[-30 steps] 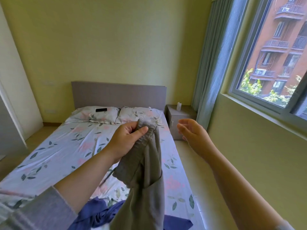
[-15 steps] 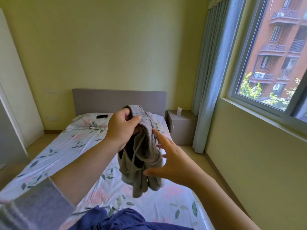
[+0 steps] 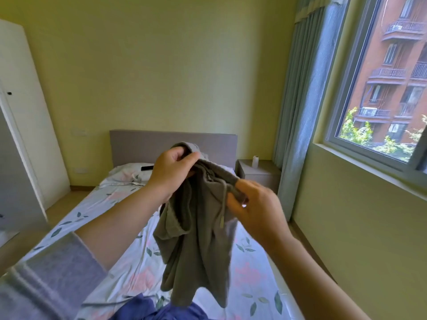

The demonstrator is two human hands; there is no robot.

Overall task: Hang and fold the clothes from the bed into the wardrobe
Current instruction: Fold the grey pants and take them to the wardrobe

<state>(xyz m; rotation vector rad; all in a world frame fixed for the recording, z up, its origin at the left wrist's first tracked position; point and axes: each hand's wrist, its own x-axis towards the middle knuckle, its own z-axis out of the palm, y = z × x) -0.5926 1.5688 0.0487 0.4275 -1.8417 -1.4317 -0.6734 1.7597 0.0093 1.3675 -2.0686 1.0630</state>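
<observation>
Both hands hold a grey garment up over the bed.

The left hand (image 3: 172, 172) grips the top band of the grey garment (image 3: 198, 250), and the right hand (image 3: 256, 209) pinches the same band further along. The cloth hangs in the air above the bed (image 3: 124, 269), and a drawstring (image 3: 222, 211) hangs down from the band. A blue garment (image 3: 143, 310) lies at the foot edge of the bed. A dark flat thing (image 3: 147, 168) rests on the pillow (image 3: 126, 174) near the headboard (image 3: 138, 146). A nightstand (image 3: 261, 175) with a small white thing (image 3: 255, 160) stands beside the head corner, next to the curtain (image 3: 298, 112). A white wardrobe (image 3: 27, 116) stands at the left.
</observation>
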